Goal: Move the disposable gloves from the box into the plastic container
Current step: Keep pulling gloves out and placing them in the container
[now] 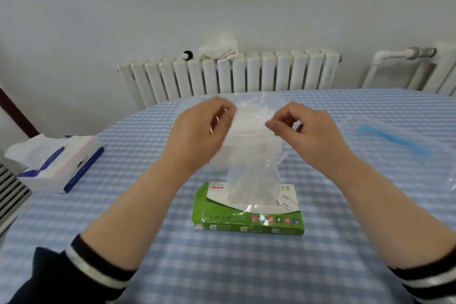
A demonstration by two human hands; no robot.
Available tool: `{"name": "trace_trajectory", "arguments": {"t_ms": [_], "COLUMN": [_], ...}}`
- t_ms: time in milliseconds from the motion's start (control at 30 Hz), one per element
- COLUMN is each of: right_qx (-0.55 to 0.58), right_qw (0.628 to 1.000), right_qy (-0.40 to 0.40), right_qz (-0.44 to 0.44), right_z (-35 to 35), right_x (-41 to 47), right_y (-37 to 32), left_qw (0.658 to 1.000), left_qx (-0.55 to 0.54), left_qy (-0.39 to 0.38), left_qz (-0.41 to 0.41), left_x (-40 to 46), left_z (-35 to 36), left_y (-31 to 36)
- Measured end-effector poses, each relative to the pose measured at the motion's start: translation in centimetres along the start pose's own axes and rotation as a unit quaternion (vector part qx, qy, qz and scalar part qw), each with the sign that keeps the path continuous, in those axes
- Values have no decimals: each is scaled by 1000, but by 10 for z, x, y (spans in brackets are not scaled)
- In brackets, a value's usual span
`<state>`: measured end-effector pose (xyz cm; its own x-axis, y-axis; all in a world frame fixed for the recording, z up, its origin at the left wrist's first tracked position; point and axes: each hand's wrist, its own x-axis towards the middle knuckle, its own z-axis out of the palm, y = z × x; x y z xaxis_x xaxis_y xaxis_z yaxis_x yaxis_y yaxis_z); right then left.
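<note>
Both hands are up at the centre of the frame, pulling at a clear disposable glove (254, 155); the left hand (199, 131) has its fingers curled round the glove's upper left edge, though it is blurred and the exact hold is hard to make out; the right hand (306, 128) pinches the upper right edge between thumb and fingertips; the thin film hangs down between them, and its lower end sits in the opening of the green and white glove box (249, 215), which lies flat on the table (345, 242) just below the hands; behind the glove, between the hands, there seems to be a clear plastic container (249, 136), but I cannot tell its outline for certain through the film; the table wears a blue and white checked cloth; a tissue pack (59, 163) sits at the left edge; a blue strip in clear plastic (394, 140) lies at the right; a white radiator (229, 76) stands against the wall in the upper middle.
</note>
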<state>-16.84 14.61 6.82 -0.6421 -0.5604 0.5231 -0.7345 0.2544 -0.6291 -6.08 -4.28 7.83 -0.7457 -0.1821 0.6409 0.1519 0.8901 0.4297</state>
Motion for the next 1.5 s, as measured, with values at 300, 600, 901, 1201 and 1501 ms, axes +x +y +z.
{"name": "trace_trajectory", "arguments": {"t_ms": [300, 600, 901, 1201, 1501], "right_qx": [-76, 100, 151, 336, 261], "right_qw": [915, 964, 979, 932, 956], "right_qy": [-309, -199, -128, 126, 127], "right_qz": [249, 144, 54, 58, 49], "right_z": [5, 12, 12, -33, -33], "right_x": [-10, -8, -14, -4, -5], "right_y": [8, 11, -8, -27, -24], "left_qw": [953, 944, 940, 928, 872], "left_qx": [-105, -70, -73, -79, -405], "left_qy": [-239, -267, -286, -316, -143], "left_qz": [-153, -180, -174, -180, -235], "left_x": [-78, -82, -78, -75, -35], "left_z": [51, 54, 53, 47, 30], "left_y": [-5, -7, -6, -2, 12]}}
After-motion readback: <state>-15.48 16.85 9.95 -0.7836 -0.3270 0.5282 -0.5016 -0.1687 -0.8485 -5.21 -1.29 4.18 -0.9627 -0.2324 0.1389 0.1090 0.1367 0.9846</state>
